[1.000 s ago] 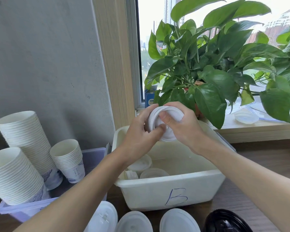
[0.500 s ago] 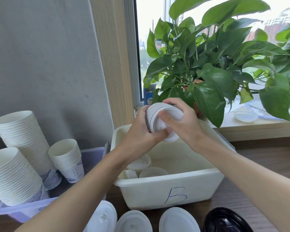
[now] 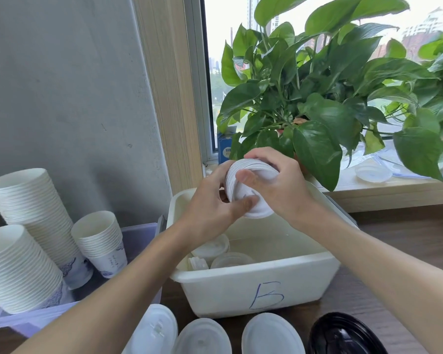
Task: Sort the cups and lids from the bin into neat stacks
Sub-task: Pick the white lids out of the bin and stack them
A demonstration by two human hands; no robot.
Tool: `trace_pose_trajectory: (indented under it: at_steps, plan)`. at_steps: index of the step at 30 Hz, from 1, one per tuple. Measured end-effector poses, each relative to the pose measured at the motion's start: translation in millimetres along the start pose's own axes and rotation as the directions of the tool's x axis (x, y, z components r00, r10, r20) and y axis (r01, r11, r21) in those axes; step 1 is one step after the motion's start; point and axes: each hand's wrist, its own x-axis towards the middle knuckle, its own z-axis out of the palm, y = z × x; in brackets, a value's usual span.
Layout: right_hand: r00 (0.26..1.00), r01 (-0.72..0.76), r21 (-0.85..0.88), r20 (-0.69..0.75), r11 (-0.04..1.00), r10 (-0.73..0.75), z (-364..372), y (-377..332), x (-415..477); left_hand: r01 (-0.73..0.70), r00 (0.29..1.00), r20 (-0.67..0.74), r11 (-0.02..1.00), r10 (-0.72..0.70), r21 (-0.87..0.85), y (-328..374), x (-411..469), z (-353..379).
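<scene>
Lid stack — half-hidden under right hand.

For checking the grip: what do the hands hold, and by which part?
A stack of white lids, by its rim: left hand from the left, right hand from above, thumbs on its face.

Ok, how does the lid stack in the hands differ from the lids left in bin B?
The held stack is up above the bin, tilted on edge; the bin lids lie on its floor. The held stack is gripped by the left hand and right hand; the bin lids are untouched. The held stack is many lids nested tight; the bin lids sit loose, side by side. Both are round and whitish.
</scene>
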Motion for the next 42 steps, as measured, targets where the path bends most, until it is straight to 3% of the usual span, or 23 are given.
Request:
trace_pose_trajectory:
  at_steps: [7, 10, 15, 20, 26, 32, 35, 39, 42]
  plan:
    - [0.995, -0.008, 0.095, -0.098, 0.995, 0.018, 4, -3, 3, 0.045, 0.996, -0.068, 0.995, -0.051, -0.087, 1, 0, 4]
    - [0.997, -0.033, 0.081, -0.068, 0.996, 0.038, 2, 1, 3, 0.069, 0.991, -0.107, 0.991, -0.081, -0.111, 0, 1, 3]
    - [0.998, -0.047, 0.028, 0.053, 0.998, 0.046, -2, 6, 2, 0.076, 0.995, -0.058, 0.997, -0.077, -0.008, -1, 2, 0]
    - [0.999, -0.009, 0.057, -0.048, 0.998, 0.012, 0, 6, 5, 0.128, 0.99, -0.039, 0.987, -0.133, -0.098, 1, 1, 2]
    - [0.999, 0.037, 0.021, -0.021, 0.999, -0.036, 3, 2, 3, 0.033, 0.998, -0.059, 0.996, -0.038, -0.083, 3, 0, -2]
    - [1.0, 0.03, -0.005, -0.007, 1.0, -0.03, 1, 2, 2, 0.046, 0.998, -0.036, 0.995, -0.049, -0.087, 3, 1, -3]
    - [0.999, -0.016, 0.039, 0.036, 0.999, 0.015, -7, 3, 0, 0.07, 0.997, -0.01, 0.995, -0.07, -0.074, 2, 2, -4]
    - [0.991, -0.001, -0.031, 0.137, 1.0, 0.006, -9, 1, -2, 0.105, 0.994, 0.03, 0.994, -0.104, -0.023, -1, 1, -2]
    - [0.999, -0.001, -0.011, 0.04, 1.0, 0.002, -4, 4, 3, 0.143, 0.99, -0.001, 0.989, -0.143, -0.036, -2, 2, 1]
